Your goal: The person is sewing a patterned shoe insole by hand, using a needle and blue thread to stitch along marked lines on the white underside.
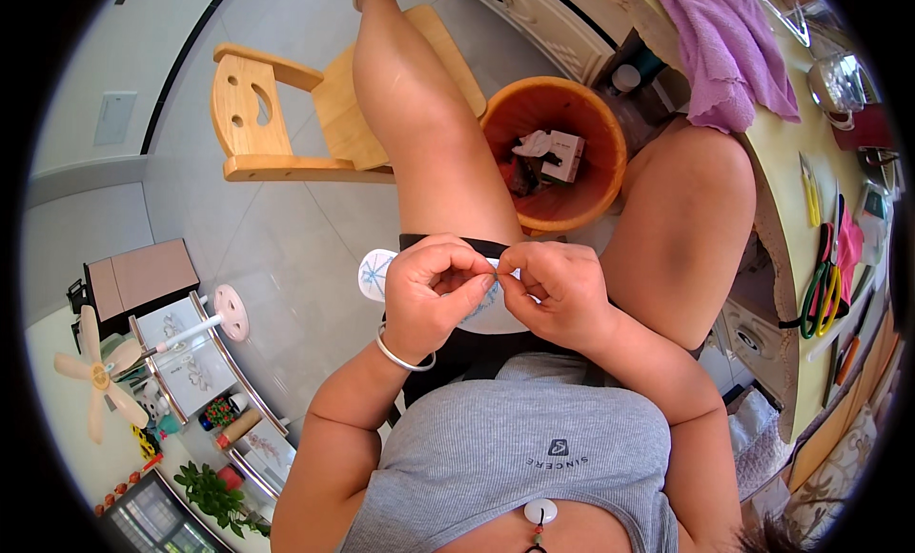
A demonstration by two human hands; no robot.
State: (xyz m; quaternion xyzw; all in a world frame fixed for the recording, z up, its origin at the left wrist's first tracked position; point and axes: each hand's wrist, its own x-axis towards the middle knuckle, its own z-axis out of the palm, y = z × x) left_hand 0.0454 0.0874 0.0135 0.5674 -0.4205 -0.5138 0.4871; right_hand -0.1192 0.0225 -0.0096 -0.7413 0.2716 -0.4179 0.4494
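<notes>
as the head view looks down onto the lap, both hands are seen meeting just above the thighs. the left hand (437,288) is curled, its fingertips pinched together on a small white piece of fabric (377,274) with pale blue marks, whose rounded end sticks out to the left of the knuckles. a silver bangle (400,358) is worn on that wrist. the right hand (556,291) is closed in a pinch too, thumb and forefinger pressed on the same fabric where the two hands touch; whether a needle is held there cannot be told. the fabric is kept over the lap, between the hands and the black shorts (448,348).

beyond the knees, an orange bin (600,138) with scraps and a small box inside is seen on the tiled floor, just beside a wooden chair (257,114) on which the left leg is rested. on the right, a yellow table (782,200) is seen bearing a purple cloth (729,48) and scissors (822,286) with red and yellow handles.
</notes>
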